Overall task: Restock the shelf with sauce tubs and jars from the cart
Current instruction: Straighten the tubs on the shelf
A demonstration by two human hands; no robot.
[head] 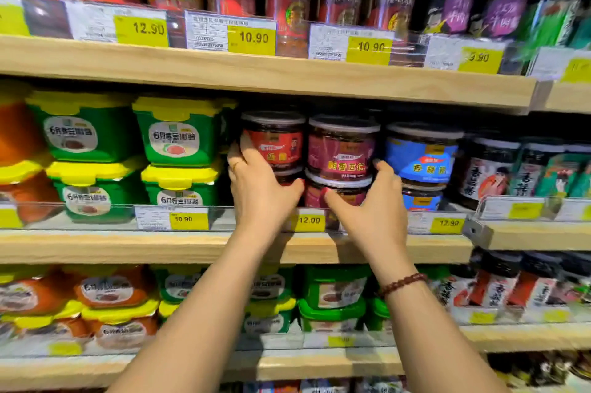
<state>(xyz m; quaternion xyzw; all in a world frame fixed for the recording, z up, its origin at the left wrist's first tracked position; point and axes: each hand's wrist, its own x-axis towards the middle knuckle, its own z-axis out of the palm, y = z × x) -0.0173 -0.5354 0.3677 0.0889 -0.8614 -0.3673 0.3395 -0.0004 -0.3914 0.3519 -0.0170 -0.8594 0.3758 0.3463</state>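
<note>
Single head-worn wide-angle view; close to light wooden shelf boards (287, 72), facing them head-on, tilted slightly down; three tiers fill frame; bare forearms (208, 296) enter from lower centre; right edge blurred.
</note>
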